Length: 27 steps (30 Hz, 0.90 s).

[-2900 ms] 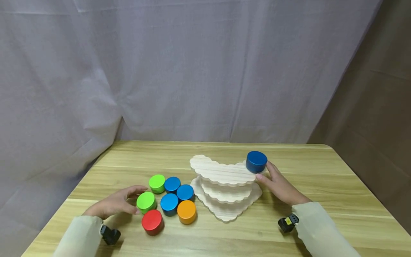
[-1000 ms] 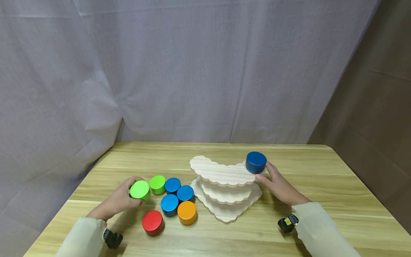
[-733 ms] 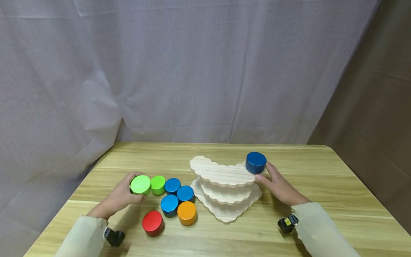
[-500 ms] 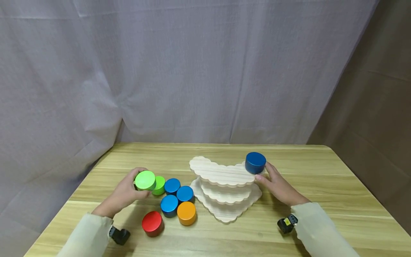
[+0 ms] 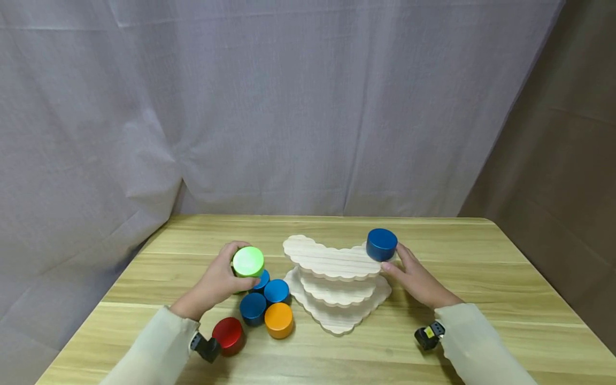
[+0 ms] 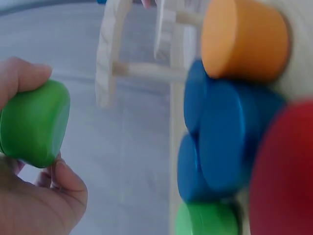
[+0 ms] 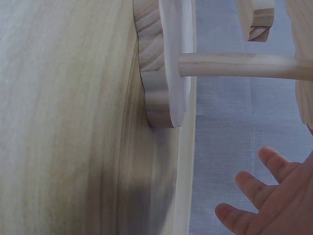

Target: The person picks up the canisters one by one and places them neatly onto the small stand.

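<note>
My left hand (image 5: 220,278) grips a short green cylinder (image 5: 248,261), thumb in front and fingers behind, and holds it above the table. In the left wrist view, the thumb and fingers curl round the same cylinder (image 6: 36,122). A three-tier pale wooden stand (image 5: 332,259) with scalloped edges stands to the right. On the right end of its top tier sits a blue cylinder (image 5: 382,246). My right hand (image 5: 417,280) is at that end, thumb at the tier's edge and fingers beside the blue cylinder. In the right wrist view, three of its fingers (image 7: 254,188) are spread, almost straight.
Below the left hand stand several blue cylinders (image 5: 253,308), an orange one (image 5: 279,320) and a red one (image 5: 229,336). A second green cylinder (image 6: 208,219), mostly hidden in the head view, stands beside them. Grey cloth (image 5: 269,107) hangs behind the wooden table (image 5: 385,347).
My left hand has taken hold of the nearer green cylinder, lifted it and carried it rightward over the other cylinders. The right hand and the blue cylinder beside it have stayed put.
</note>
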### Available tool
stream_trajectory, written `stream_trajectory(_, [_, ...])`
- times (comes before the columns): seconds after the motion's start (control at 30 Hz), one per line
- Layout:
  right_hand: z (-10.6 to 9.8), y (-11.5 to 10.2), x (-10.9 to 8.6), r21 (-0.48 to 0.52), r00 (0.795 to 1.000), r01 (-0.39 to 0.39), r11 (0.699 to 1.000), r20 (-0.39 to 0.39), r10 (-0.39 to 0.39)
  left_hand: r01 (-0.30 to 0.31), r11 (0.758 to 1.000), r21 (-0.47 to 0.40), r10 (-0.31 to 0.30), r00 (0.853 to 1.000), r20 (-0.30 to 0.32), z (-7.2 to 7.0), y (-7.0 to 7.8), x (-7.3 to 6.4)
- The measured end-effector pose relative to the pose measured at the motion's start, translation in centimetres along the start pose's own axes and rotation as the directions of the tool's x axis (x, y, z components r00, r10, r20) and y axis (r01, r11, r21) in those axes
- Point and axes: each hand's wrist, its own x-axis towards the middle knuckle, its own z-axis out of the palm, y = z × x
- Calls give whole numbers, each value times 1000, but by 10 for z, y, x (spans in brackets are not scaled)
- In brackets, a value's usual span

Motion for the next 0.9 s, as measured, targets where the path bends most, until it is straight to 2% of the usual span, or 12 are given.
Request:
stream_trajectory(0.3, [-1, -3, 0, -2, 1000, -6, 1000, -5, 6, 5, 997, -76, -2, 1000, 29, 26, 24, 12])
stream_trajectory(0.47, [0, -2, 0, -4, 1000, -15, 1000, -9, 15, -1, 997, -81, 5, 999, 42, 41, 37, 18])
stream_trajectory(0.9, [0, -2, 0, 7, 1000, -9, 1000, -8, 9, -93, 994, -64, 99, 991, 89, 69, 61, 35])
